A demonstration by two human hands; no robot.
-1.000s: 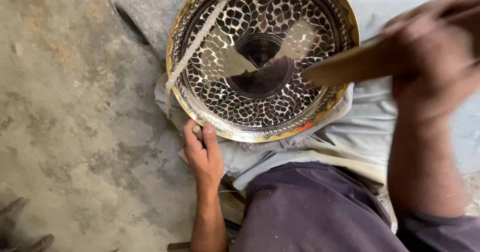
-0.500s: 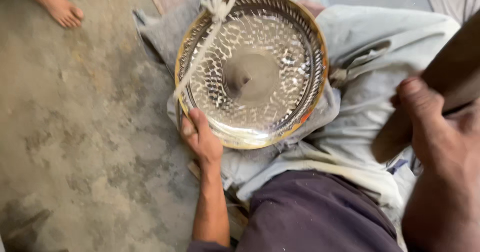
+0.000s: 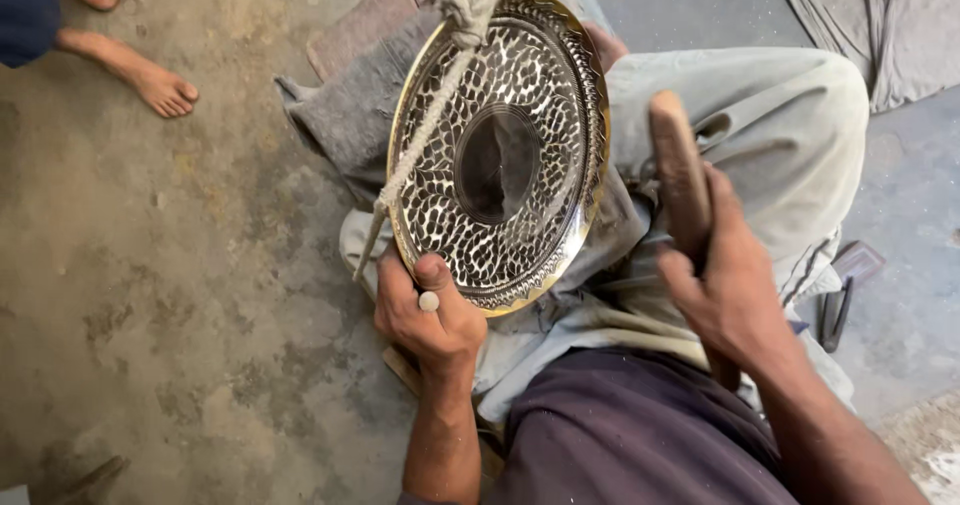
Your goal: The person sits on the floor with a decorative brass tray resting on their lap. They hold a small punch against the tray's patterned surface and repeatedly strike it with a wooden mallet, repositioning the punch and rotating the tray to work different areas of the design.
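A round metal plate with a hammered pattern and a gold rim stands tilted on my lap. A pale rope runs across its left side, knotted at the top. My left hand grips the plate's lower rim, with a small metal punch held by the thumb against the edge. My right hand is closed around a wooden mallet, held to the right of the plate and apart from it.
A grey cloth lies under the plate on a brick. Another person's bare foot rests on the concrete floor at the upper left. A folded cloth lies at the upper right, and a dark tool lies by my right knee.
The plate has tilted more upright and turned. My right hand with the mallet has moved left, closer to the plate. The view has shifted, and the other person's foot now shows more.
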